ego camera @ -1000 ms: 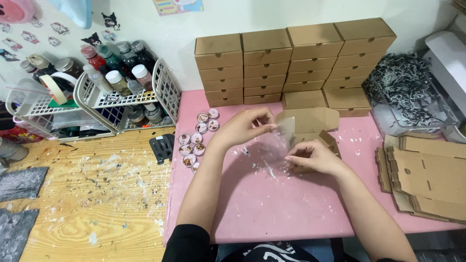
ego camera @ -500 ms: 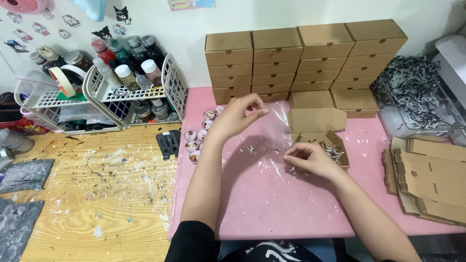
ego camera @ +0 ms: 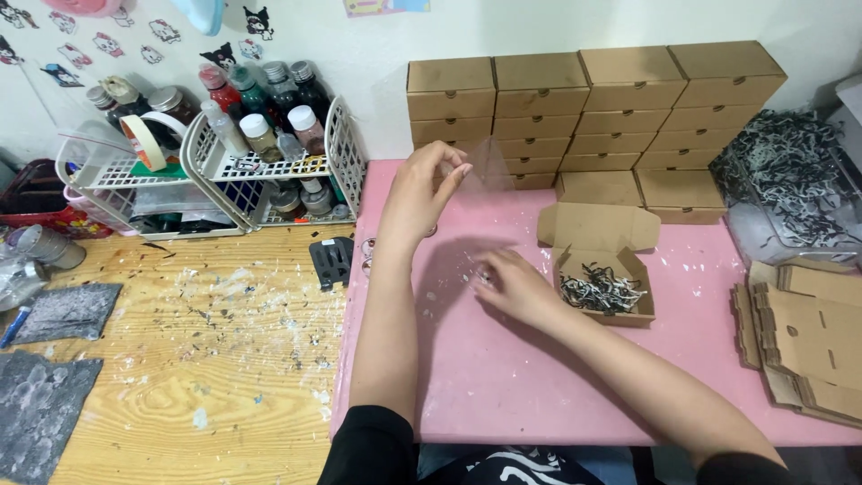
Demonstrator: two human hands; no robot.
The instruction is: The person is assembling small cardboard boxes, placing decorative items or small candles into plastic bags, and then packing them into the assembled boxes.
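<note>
My left hand [ego camera: 424, 189] is raised over the pink mat [ego camera: 503, 377] and pinches the top edge of a clear plastic bag [ego camera: 467, 233], which hangs down from it. My right hand [ego camera: 512, 283] rests low on the mat at the bag's lower end, fingers curled on small items that I cannot make out. Just to the right lies an open cardboard box [ego camera: 600, 269] holding shredded black and white paper. A few small round badges [ego camera: 366, 256] peek out behind my left forearm.
Stacked shut cardboard boxes [ego camera: 593, 112] line the wall. A clear tub of paper shreds [ego camera: 790, 184] stands at right, flat box blanks [ego camera: 808, 337] below it. White wire baskets with bottles and tape [ego camera: 260, 153] sit left, on a paint-flecked wooden table [ego camera: 197, 359].
My left hand has lifted the bag's edge higher and toward the wall. My right hand has slid left and down onto the mat. The view has shifted right.
</note>
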